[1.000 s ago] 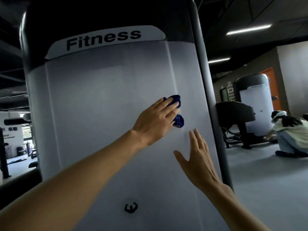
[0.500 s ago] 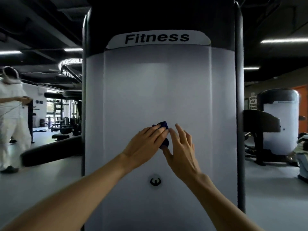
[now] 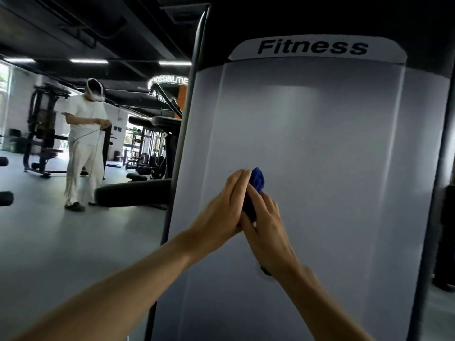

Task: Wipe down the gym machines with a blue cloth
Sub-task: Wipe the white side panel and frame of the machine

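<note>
Pressing against the pale front panel point(image 3: 320, 143) of a tall gym machine, both hands meet at a bunched blue cloth point(image 3: 257, 180). Left hand point(image 3: 221, 207): fingers straight and close together, flat against the cloth's left side, not curled round it. Right hand point(image 3: 266, 225): fingers laid over the lower part of the cloth; whether they curl round it or only press cannot be told. Cloth sits roughly mid-height on the panel, nearer its left edge than its right, a blue tuft showing above the fingertips. Label strip reading "Fitness" point(image 3: 312, 48) runs along the panel's top edge. Dark upright post point(image 3: 194, 77) borders the left edge. Off to the left, well apart, a person in white clothes point(image 3: 83, 143) stands on the grey floor point(image 3: 73, 242) among other machines point(image 3: 41, 134)
</note>
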Demonstrator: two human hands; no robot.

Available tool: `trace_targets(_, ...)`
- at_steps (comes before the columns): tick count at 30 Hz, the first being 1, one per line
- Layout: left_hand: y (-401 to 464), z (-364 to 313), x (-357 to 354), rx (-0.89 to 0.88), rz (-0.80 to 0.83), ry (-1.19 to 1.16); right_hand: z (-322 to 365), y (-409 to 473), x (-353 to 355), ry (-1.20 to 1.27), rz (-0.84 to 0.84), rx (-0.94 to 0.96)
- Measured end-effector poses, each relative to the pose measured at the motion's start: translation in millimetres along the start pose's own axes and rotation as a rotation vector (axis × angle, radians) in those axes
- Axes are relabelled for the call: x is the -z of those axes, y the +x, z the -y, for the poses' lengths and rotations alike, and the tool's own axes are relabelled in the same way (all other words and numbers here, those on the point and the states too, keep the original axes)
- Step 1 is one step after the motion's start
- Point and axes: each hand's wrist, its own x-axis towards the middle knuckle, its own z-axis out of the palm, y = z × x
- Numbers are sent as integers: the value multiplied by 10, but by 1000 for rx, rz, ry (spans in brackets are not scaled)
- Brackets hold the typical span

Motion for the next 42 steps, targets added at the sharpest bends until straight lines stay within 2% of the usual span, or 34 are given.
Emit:
trace_targets(2, -78, 120, 15, 111, -38, -69, -25, 118, -142, -39, -11, 36)
trace_targets(4, -202, 364, -19, 152, -57, -107, -64, 250, -336, -140, -27, 106)
trace_targets(7, -390, 973, -162, 184, -109, 164, -186, 600, -602, -315, -32, 182)
trace_targets(11, -560, 1666, -377, 320, -37, 258, -346, 1256, -828, -649, 36, 358)
trace_targets(14, -709, 1900, -547, 438, 10, 198, -422, 1470, -947, -967, 55, 501)
trace_targets(16, -862, 1911, -643, 476, 62, 149, -468, 1461, -1037, -1079, 53, 580)
trace_targets(21, -1259, 1783, -774, 601, 136, -24, -500, 1415, -1245, -1072, 104, 564)
trace_targets(28, -1550, 1825, -750, 582, 108, -145, -349, 1195, -1582, -1134, 273, 595)
trace_targets(33, -1537, 1884, -885, 585, 72, -144, -464, 1097, -1801, -1137, 419, 796)
trace_targets(36, -1458, 1872, -870, 573, 70, -135, -439, 1335, -1663, -1060, 500, 754)
trace_targets(40, -1449, 1853, -861, 571, 70, -154, -390, 1768, -1409, -1121, 454, 876)
trace_targets(42, -1447, 1858, -853, 564, 62, -165, -392, 1872, -1406, -1184, 401, 862)
